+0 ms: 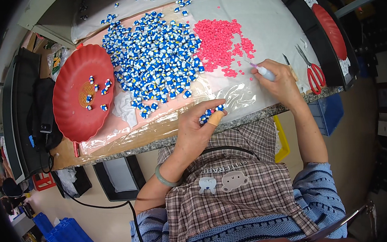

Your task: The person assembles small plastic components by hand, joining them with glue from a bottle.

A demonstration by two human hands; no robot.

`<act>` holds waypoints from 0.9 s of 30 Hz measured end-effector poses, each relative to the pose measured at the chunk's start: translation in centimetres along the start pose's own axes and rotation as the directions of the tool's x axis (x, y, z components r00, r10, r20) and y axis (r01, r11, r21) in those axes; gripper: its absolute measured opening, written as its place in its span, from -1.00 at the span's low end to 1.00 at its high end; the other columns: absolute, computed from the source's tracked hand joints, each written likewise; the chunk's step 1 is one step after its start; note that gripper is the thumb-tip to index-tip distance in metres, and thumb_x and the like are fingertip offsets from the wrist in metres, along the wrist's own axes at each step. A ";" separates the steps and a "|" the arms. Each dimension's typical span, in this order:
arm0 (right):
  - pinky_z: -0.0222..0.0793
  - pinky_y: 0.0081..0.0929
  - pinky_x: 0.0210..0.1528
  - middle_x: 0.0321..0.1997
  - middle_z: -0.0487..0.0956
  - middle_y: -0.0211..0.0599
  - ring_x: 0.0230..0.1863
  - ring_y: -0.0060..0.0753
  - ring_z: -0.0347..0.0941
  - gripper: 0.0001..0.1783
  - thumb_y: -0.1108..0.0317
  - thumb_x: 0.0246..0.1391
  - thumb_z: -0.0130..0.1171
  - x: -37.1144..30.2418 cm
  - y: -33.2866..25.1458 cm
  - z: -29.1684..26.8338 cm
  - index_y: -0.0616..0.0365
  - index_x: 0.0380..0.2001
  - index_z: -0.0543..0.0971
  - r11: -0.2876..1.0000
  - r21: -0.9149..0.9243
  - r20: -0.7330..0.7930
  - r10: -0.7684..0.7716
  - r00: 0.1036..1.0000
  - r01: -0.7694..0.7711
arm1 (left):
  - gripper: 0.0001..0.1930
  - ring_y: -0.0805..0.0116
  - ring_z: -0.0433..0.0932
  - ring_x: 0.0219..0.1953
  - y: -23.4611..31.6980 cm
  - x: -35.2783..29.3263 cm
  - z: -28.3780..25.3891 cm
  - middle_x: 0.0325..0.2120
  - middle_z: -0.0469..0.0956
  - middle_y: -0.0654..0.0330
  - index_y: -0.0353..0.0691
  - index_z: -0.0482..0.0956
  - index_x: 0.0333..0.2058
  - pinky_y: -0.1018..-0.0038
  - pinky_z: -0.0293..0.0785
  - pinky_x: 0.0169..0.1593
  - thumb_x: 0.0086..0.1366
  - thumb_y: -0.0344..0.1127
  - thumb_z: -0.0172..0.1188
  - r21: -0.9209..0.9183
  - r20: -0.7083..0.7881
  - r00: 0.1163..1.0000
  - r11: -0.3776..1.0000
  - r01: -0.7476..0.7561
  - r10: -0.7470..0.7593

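Observation:
My left hand (197, 129) is curled around several small blue-and-white figurines (206, 115) at the table's front edge. A tan finger cover (215, 118) sits on one digit. Between the fingers of my right hand (280, 81) is a small squeeze bottle (266, 73) with a purple-based thin tip, pointed at the pink pieces (217, 42). These small pink pieces lie loose on white sheeting, a few of them scattered near the tip. Left of them spreads a large heap of blue-and-white figurines (154, 56). Whether the tip touches a pink piece, I cannot tell.
A red scalloped plate (67, 103) at the left holds several figurines. Crumpled tissue (124, 109) lies beside it. At the right are red-handled scissors (316, 77) and a pointed tool (287, 61). A black bin (321, 42) with a red plate stands beyond them.

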State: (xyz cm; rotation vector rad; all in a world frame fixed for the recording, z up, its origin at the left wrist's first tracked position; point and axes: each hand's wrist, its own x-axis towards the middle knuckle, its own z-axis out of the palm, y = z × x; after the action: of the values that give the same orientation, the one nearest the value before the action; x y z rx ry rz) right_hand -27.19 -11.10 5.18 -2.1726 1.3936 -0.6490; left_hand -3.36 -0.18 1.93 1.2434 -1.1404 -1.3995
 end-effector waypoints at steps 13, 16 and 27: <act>0.43 -0.47 -0.16 -0.30 0.55 -0.27 -0.21 -0.23 0.54 -0.72 0.63 -0.20 0.21 0.4 0.1 -1.0 0.22 -0.30 0.61 0.974 -0.041 0.196 -0.210 0.958 0.222 | -0.73 0.60 0.58 -0.22 -0.3 0.0 -0.3 -0.24 0.63 0.21 -0.24 0.58 -0.01 0.75 0.39 -0.44 0.33 -0.45 0.16 0.063 0.056 0.997 0.996 -0.057 0.054; 0.43 -0.45 -0.17 -0.29 0.55 -0.27 -0.20 -0.24 0.54 -0.71 0.64 -0.21 0.21 0.3 0.1 -1.3 0.20 -0.30 0.62 0.977 -0.068 0.214 -0.184 0.959 0.203 | -0.73 0.62 0.57 -0.25 -0.3 0.0 -0.3 -0.25 0.64 0.21 -0.24 0.58 -0.01 0.76 0.38 -0.44 0.33 -0.44 0.16 0.059 0.057 0.997 0.996 -0.061 0.058; 0.44 -0.39 -0.18 -0.30 0.53 -0.26 -0.24 -0.21 0.54 -0.67 0.65 -0.25 0.27 0.5 0.5 -0.7 0.23 -0.29 0.60 0.955 0.001 0.242 -0.287 0.927 0.296 | -0.73 0.64 0.55 -0.29 -0.3 0.0 -0.2 -0.26 0.64 0.21 -0.24 0.58 -0.01 0.75 0.35 -0.46 0.33 -0.46 0.15 0.068 0.056 0.998 0.997 -0.042 0.038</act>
State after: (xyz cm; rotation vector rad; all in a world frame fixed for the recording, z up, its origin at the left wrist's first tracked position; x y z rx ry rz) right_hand -27.81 -11.88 5.51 -2.4196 0.9741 -0.4455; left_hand -3.23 -0.18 1.56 1.2299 -1.2539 -1.3817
